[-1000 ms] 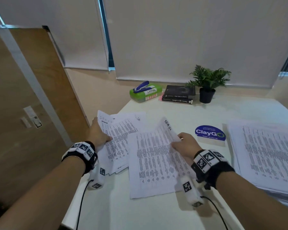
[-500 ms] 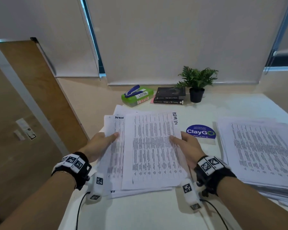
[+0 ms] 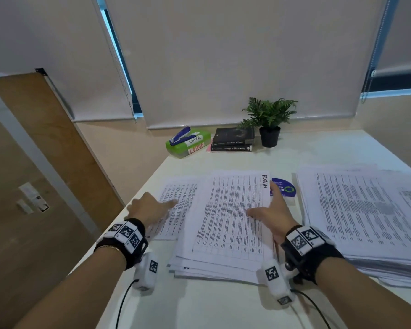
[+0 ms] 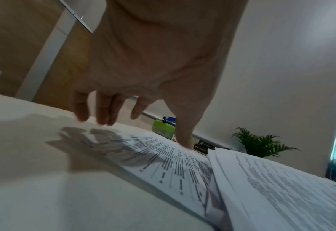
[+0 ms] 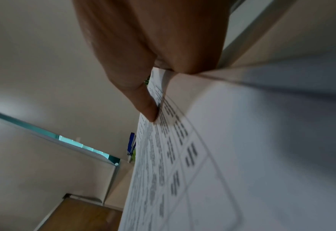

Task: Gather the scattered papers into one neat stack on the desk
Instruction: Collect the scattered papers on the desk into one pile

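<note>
A pile of printed sheets lies on the white desk between my hands, its lower edges fanned out. My right hand pinches the pile's right edge, thumb on the top sheet; the right wrist view shows the paper between thumb and fingers of that hand. More sheets stick out from under the pile on the left. My left hand rests on them with fingers straight. In the left wrist view that hand touches these sheets with the thumb tip.
A thick, loosely squared stack of papers fills the desk's right side. A blue round sticker lies between the two piles. At the back stand a green box with a blue stapler, two dark books and a potted plant. The desk's left edge runs just beside my left hand.
The pile has slid to the right with my right hand. My left hand let go of its left edge and now lies flat on the sheets left behind.
</note>
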{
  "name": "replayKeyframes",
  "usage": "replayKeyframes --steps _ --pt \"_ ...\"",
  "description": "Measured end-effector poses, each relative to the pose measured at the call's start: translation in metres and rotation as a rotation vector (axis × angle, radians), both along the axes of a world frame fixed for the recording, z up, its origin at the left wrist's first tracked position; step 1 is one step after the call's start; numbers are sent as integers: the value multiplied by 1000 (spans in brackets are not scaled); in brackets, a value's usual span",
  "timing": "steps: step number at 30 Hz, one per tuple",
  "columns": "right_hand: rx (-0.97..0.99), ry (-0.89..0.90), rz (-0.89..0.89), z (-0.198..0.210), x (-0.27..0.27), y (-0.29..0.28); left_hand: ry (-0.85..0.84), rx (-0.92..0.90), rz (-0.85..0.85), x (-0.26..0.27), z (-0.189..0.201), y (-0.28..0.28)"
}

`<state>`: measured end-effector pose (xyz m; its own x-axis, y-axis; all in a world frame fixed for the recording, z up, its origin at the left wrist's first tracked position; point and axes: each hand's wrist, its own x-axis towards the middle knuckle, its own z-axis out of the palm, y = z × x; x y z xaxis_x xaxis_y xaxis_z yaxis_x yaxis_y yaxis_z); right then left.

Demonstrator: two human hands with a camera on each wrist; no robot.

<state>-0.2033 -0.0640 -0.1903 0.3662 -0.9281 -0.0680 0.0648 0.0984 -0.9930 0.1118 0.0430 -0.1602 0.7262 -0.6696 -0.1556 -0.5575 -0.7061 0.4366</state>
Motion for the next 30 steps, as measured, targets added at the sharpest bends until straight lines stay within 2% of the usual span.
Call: replayKeyframes --steps 1,3,6,10,13,17,19,21,22,24,26,30 --pt "10 -16 2 0 -3 1 -35 117 1 8 -5 -2" --pt "36 -54 1 -2 -5 2 -96 218 -20 7 -6 -6" --pt "80 -49 -20 -6 -4 2 -54 140 -13 -5 2 -11" --pt "-53 190 114 -5 -1 11 137 13 90 -8 4 -15" --pt "-106 237 172 -8 2 13 75 -259 122 -7 13 -13" --pt "-95 199 116 -4 -3 10 -76 -808 112 -18 65 -7" --pt "-107 187 82 0 -7 12 12 -1077 113 -33 95 0" --pt "-117 175 62 1 -9 13 186 -1212 95 -47 113 5" --pt "-118 183 48 -1 -8 14 263 -1182 101 -53 113 6" --pt "-138 253 40 -1 -7 16 333 -990 101 -65 100 4" --pt "-139 327 21 7 -7 19 306 -784 69 -77 74 3" --pt "19 303 -17 24 -7 25 234 -266 -100 -92 11 5"
